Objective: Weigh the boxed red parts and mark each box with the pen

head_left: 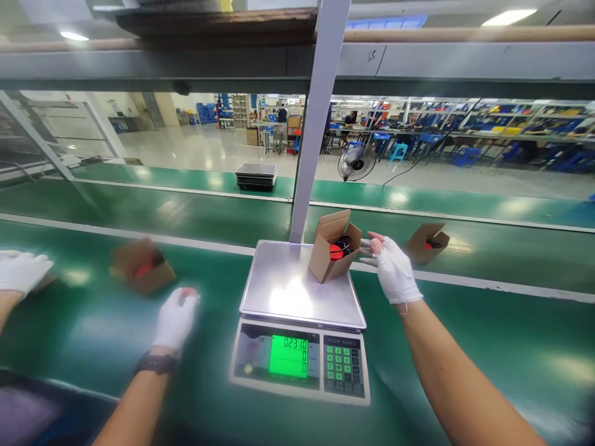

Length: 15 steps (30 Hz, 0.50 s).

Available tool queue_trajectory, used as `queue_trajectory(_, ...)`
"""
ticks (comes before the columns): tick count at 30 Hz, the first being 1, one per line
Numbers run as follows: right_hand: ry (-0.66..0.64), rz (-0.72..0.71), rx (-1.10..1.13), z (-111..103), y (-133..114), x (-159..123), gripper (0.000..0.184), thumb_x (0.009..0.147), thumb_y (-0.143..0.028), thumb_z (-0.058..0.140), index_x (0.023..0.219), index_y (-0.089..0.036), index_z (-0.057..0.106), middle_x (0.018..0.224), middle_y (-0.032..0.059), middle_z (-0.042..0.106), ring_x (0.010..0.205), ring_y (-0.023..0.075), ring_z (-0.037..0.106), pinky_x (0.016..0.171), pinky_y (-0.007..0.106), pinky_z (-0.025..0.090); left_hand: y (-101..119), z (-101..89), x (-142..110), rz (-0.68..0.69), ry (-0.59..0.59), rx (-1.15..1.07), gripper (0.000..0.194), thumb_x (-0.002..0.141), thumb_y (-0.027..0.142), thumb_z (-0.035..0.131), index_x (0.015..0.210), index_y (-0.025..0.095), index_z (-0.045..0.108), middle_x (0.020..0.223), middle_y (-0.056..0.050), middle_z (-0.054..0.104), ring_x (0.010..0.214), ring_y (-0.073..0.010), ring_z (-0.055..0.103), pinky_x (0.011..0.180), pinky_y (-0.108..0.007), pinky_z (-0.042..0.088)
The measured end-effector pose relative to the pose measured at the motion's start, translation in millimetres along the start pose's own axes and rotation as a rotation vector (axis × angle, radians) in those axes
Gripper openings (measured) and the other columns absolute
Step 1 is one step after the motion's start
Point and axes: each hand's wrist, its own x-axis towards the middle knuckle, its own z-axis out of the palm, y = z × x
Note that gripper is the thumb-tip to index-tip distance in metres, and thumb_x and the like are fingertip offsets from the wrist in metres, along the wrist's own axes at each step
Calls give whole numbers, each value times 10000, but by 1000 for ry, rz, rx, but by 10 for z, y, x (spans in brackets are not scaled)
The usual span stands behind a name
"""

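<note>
Nearest me, one digital scale sits on the green counter, display toward the wearer so the lit green readout can be read while both hands work beyond it. On its steel platform stands one open cardboard box, tilted on the far right corner, flaps up, a red and black item showing inside — set there, I judge, to be weighed. Right hand, white-gloved, is just beside that box; its grip is half open, fingertips at the box's flap, holding nothing that I can see. Left hand, also gloved, is motion-blurred, fingers loosely spread and empty, nearest a second open box lying on its side on the counter. A third box lies farther right. Count: three boxes, one scale. At far left another person's gloved hand rests on the counter. Beyond, one stack of trays and one fan.
</note>
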Motion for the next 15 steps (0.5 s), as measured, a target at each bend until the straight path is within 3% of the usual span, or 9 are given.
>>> queue_trajectory(2,-79,-90,-185,62,-129,52,406,870,-540,442,965,-175,593,872,47,645,754,165,587,637,251,447,257,5,-24,55,-86,-81,348,778,493,469,798,158,565,793,-50,647,728,-189,582,696,-295,456)
queue_trajectory(5,-84,-215,-558,221,-312,-64,367,895,-466,408,682,-189,520,637,9,575,605,143,519,549,243,335,792,5,-166,188,-183,-127,341,819,507,453,798,178,544,797,-26,628,746,-180,570,700,-277,430)
queue_trajectory(7,-23,-288,-717,372,-425,-250,337,906,-409,393,665,-193,488,586,1,544,552,138,497,518,253,278,1192,28,-318,289,-258,-120,342,825,521,455,776,191,527,744,-1,607,700,-163,554,651,-255,407)
queue_trajectory(10,18,-366,-761,582,-547,-543,300,917,-385,383,714,-197,501,578,-5,542,514,139,496,503,254,264,1697,138,-504,408,-368,-75,345,779,543,524,750,199,520,640,22,568,601,-146,520,575,-237,359)
queue_trajectory(12,6,-399,-732,661,-581,-652,302,924,-385,374,730,-199,512,587,-2,553,514,143,508,508,251,286,1888,244,-540,441,-357,-54,347,794,534,502,706,198,513,608,10,558,578,-145,509,561,-240,334)
queue_trajectory(15,-64,-409,-664,671,-584,-659,297,925,-391,378,778,-198,550,622,9,588,537,158,540,520,257,334,1937,386,-500,373,-390,-218,398,873,488,345,642,190,474,593,-24,550,554,-142,507,538,-247,338)
